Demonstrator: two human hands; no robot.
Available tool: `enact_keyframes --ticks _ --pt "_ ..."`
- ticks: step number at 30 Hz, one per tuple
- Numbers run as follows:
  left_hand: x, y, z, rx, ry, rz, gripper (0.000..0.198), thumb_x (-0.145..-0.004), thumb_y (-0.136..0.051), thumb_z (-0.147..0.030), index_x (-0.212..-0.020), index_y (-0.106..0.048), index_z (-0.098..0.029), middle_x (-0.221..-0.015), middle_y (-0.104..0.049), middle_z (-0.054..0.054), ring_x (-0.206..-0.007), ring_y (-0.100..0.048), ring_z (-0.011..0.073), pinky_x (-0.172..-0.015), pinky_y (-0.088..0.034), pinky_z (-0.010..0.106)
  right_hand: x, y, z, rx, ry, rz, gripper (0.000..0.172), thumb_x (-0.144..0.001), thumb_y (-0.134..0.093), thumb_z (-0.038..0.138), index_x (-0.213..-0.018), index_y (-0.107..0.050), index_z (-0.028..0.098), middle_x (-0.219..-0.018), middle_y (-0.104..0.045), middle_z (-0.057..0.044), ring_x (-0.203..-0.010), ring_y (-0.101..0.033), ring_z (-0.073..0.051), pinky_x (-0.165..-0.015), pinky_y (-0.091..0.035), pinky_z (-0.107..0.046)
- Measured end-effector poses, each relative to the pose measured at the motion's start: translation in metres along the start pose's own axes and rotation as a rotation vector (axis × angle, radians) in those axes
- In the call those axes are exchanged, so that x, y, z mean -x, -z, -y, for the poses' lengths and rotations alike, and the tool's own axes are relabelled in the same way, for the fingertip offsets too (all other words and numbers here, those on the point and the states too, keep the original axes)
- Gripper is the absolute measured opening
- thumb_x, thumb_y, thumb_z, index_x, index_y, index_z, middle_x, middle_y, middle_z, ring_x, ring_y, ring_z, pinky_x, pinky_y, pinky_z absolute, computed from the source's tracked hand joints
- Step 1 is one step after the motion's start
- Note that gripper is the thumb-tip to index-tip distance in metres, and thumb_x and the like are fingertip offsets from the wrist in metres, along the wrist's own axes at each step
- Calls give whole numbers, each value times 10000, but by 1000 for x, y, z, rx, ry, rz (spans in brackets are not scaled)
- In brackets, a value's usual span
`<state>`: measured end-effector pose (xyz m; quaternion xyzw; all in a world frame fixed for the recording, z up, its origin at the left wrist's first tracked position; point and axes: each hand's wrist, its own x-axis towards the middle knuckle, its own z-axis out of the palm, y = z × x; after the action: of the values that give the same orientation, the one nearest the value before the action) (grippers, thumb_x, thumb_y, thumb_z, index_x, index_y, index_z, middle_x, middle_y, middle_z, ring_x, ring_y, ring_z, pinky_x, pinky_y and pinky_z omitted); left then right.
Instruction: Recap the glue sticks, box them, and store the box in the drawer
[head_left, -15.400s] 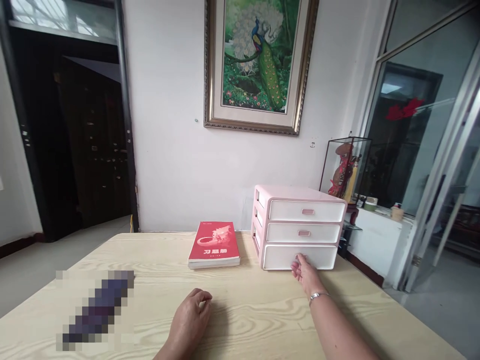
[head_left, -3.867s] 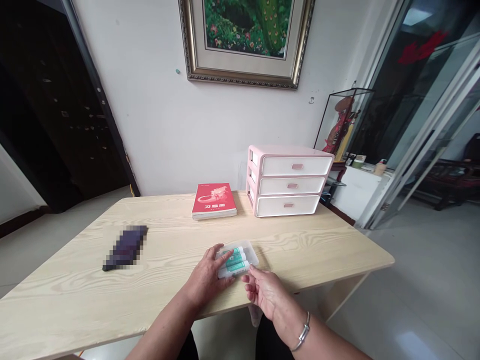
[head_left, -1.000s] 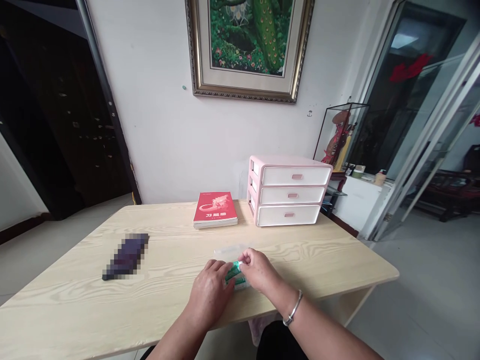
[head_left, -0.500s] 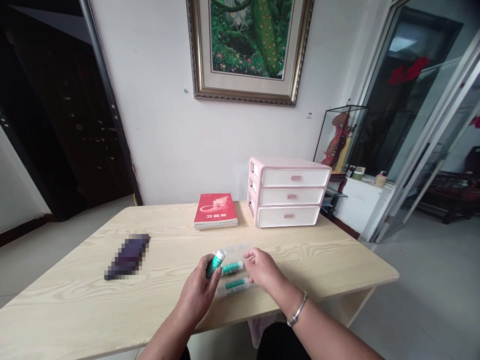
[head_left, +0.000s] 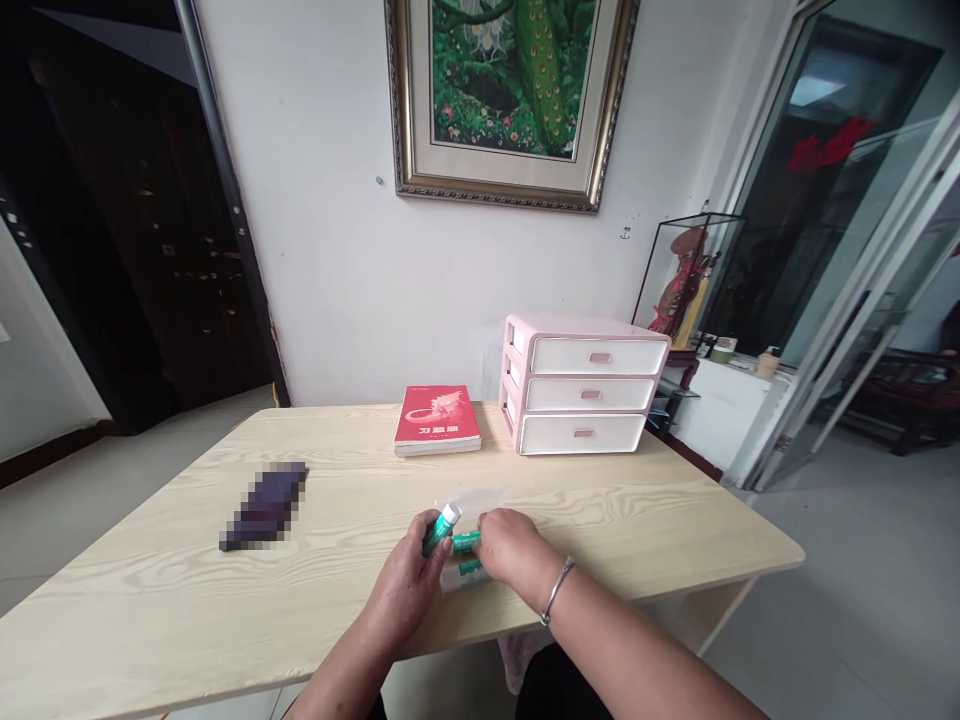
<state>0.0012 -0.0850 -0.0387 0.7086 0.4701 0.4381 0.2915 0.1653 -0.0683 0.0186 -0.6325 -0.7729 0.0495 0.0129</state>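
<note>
My left hand (head_left: 409, 572) is closed around a green glue stick (head_left: 441, 530) with a white cap, tilted upward to the right. My right hand (head_left: 511, 545) has its fingers curled over the right end of a second green glue stick (head_left: 466, 542), hiding its cap. Just below, nearer the table edge, lies a third glue stick (head_left: 471, 568), partly covered by my right hand. Clear plastic packaging (head_left: 480, 497) is spread beneath and behind these sticks on the table.
The wooden table (head_left: 337, 600) carries a red book (head_left: 439, 415) and a pink-and-white drawer unit (head_left: 589, 385) at the back. A dark, pixelated object (head_left: 266, 507) lies on the left. A framed picture (head_left: 510, 185) hangs on the wall.
My right hand has moved left and closed over the end of the second glue stick. My left hand keeps its glue stick; the view has shifted slightly.
</note>
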Motion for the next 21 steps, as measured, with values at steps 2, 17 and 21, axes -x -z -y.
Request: enact_keyframes --ticks 2,17,21 --pt "0 5 -3 33 -29 -19 314 -944 -488 -433 -1179 -513 -226 -1046 -689 66 -975 -658 236 -853 -496 341 -2 0 0 10 3 5 163 -797 -679 164 -933 -754 114 -979 -719 -230 -948 -689 -359 -741 -513 -376" --pt "-86 33 52 -407 63 -70 226 -823 -583 -296 -1004 -707 -242 -934 -673 71 -851 -644 253 -757 -449 320 8 -13 -32 -206 163 -186 157 -898 -610 245 -1025 -671 175 -986 -708 -111 -932 -659 -257 -770 -427 -303" --pt "-104 18 51 -329 41 -37 269 -800 -613 -295 -1024 -724 -196 -914 -692 77 -893 -647 266 -805 -447 321 22 -5 -36 -360 100 -203 158 -893 -597 242 -1018 -672 180 -996 -701 -88 -946 -634 -224 -798 -414 -283"
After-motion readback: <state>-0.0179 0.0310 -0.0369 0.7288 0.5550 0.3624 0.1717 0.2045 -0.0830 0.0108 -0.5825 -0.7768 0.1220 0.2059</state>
